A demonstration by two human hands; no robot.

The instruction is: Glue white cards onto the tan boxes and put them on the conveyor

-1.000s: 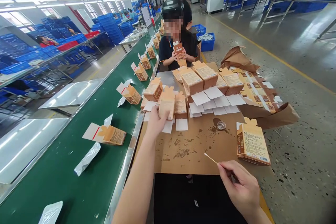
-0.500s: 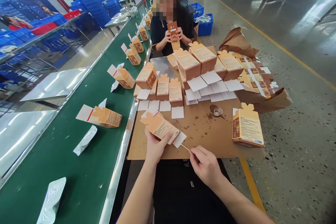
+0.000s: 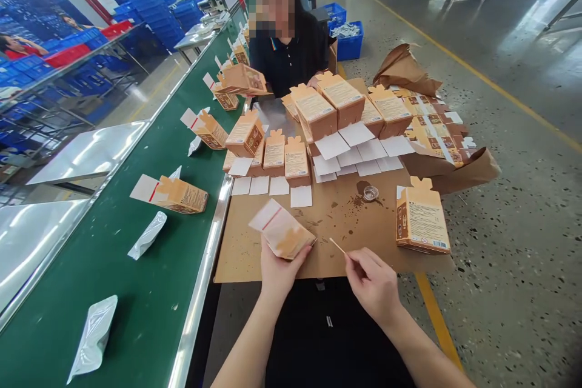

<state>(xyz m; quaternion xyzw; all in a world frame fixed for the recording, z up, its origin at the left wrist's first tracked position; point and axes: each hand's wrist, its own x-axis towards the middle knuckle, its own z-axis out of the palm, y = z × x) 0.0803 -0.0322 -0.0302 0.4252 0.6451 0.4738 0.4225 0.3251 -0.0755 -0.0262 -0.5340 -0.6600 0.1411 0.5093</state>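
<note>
My left hand (image 3: 282, 267) is closed around a small orange carton (image 3: 291, 236) with a white flap and a red strip, tilted above the cardboard sheet (image 3: 336, 218). The carton is slightly blurred. In my right hand (image 3: 373, 282), a thin cotton swab (image 3: 337, 246) is pinched between thumb and fingers, its tip pointing up and left, apart from the carton. Beyond the swab, a small clear dish (image 3: 370, 193) sits on the cardboard among dark wet spots. One upright carton (image 3: 422, 218) stands at the right of the sheet.
To the left runs a green conveyor belt (image 3: 150, 279) carrying cartons and silver pouches (image 3: 94, 336). Stacked cartons (image 3: 313, 112) with white flaps fill the far side of the table. A co-worker (image 3: 291, 54) sits opposite, holding a carton (image 3: 245, 79) near the belt. Blue crates (image 3: 349, 42) stand behind.
My left hand has turned the carton so its white, red-striped flap shows. The swab has moved right, away from the carton. The co-worker's carton has moved from chest height toward the belt.
</note>
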